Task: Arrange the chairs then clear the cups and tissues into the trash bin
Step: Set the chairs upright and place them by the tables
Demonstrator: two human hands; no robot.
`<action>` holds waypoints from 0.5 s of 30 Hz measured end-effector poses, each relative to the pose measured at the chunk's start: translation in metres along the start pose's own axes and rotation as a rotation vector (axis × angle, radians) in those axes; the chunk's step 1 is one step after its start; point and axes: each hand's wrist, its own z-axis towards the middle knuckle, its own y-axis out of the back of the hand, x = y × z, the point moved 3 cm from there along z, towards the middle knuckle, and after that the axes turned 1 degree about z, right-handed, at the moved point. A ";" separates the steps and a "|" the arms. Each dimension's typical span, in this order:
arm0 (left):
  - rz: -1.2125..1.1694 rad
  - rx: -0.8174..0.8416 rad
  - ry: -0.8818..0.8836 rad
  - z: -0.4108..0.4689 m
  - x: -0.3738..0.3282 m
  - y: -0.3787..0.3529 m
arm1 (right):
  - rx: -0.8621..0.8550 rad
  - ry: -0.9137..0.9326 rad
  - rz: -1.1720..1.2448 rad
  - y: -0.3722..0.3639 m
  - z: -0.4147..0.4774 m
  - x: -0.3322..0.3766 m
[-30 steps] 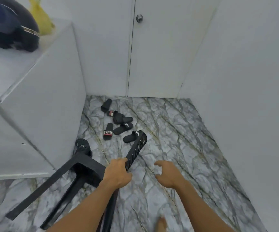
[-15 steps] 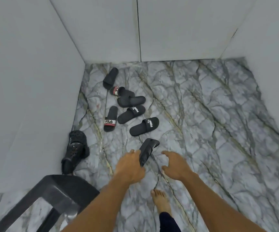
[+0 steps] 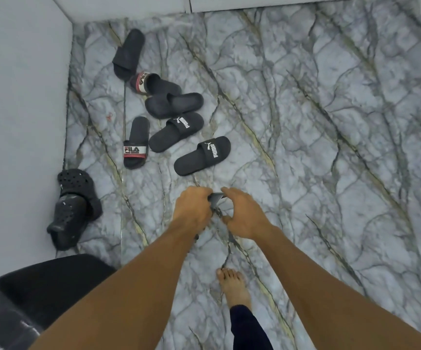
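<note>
A black plastic chair [image 3: 40, 296] stands at the lower left, its seat partly hidden under my left forearm. The top of the chair's backrest [image 3: 216, 199] shows as a small dark edge between my two hands. My left hand [image 3: 191, 210] is closed around that edge from the left. From the right, my right hand [image 3: 243, 214] holds it with fingers over the top and thumb below. No cups, tissues or trash bin are in view.
Several black slides [image 3: 201, 155] lie scattered on the marble floor [image 3: 318, 147] ahead. A pair of black clogs [image 3: 74, 208] leans by the white cabinet side [image 3: 17, 97] on the left. My bare foot [image 3: 234, 286] stands below my hands.
The view has tilted down toward the floor. My right hand has closed onto the backrest top beside my left hand, and the backrest now looks shorter, seen end-on.
</note>
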 end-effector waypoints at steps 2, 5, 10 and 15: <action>-0.016 -0.015 -0.005 -0.010 0.001 0.007 | -0.003 0.039 -0.030 0.004 0.004 0.012; -0.080 -0.110 -0.004 -0.042 0.002 0.033 | 0.002 0.091 -0.051 0.008 -0.004 0.032; -0.156 -0.298 0.025 -0.136 0.011 0.096 | 0.019 0.181 -0.068 0.011 -0.049 0.075; -0.214 -0.410 0.019 -0.259 0.023 0.143 | -0.006 0.359 -0.137 0.006 -0.123 0.142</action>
